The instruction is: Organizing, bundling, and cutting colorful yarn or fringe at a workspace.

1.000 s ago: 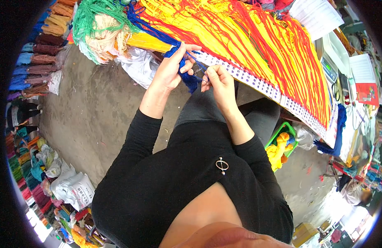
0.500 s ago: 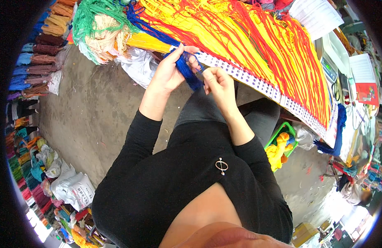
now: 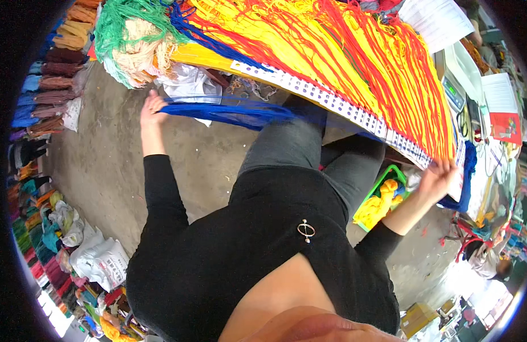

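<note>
My left hand (image 3: 151,109) is flung out to the left, closed on one end of a bundle of blue yarn (image 3: 235,114). The yarn stretches, blurred, to the right across my lap. My right hand (image 3: 438,178) is out at the far right by the table's edge, gripping the other end where blue yarn (image 3: 466,166) hangs down. Between my hands runs the long table edge with a white strip of purple dots (image 3: 337,105). Red and yellow yarn strands (image 3: 343,51) lie spread over it.
A heap of green and cream yarn (image 3: 132,34) lies at the table's left end above a white plastic bag (image 3: 189,85). A green basket of yellow yarn (image 3: 384,199) stands by my right leg. Coloured skeins (image 3: 44,97) and white bags (image 3: 101,259) line the floor at left. Papers (image 3: 437,20) lie at top right.
My hands were close together at the table edge working the blue yarn. They have swung wide apart, left hand leftward, right hand far right, pulling the yarn out long.
</note>
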`<state>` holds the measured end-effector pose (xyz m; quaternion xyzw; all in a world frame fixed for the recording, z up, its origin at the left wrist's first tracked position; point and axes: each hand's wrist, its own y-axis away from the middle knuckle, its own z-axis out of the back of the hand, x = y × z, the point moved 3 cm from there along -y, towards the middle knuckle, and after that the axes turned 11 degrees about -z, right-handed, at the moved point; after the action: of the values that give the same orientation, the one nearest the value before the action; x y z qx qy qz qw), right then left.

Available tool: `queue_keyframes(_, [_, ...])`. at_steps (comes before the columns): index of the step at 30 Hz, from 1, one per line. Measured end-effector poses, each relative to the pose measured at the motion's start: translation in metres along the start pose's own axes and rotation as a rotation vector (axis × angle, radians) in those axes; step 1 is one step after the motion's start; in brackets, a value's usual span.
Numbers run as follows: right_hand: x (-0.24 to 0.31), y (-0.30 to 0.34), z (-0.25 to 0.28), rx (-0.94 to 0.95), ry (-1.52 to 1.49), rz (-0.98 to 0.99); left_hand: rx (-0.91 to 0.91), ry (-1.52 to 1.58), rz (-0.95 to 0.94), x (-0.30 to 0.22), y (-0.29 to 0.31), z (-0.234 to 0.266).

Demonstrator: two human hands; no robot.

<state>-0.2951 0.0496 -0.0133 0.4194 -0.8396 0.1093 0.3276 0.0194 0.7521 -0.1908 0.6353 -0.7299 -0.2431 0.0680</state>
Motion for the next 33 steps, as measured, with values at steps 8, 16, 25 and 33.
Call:
queue_keyframes(8, [0.002,-0.007,-0.012,-0.359,0.733,0.412,0.450,-0.059,-0.061,0.078,0.060,-0.101])
queue_keyframes(16, [-0.273,-0.025,-0.125,0.410,0.964,-0.309,0.528,-1.097,0.334,0.258,0.085,-0.150])
queue_keyframes(25, [-0.318,-0.031,-0.127,0.298,1.199,-0.308,0.617,-1.442,0.172,0.298,0.059,-0.140])
queue_keyframes(33, [-0.322,-0.031,-0.132,0.147,1.455,-0.246,0.490,-1.417,0.059,0.294,0.055,-0.140])
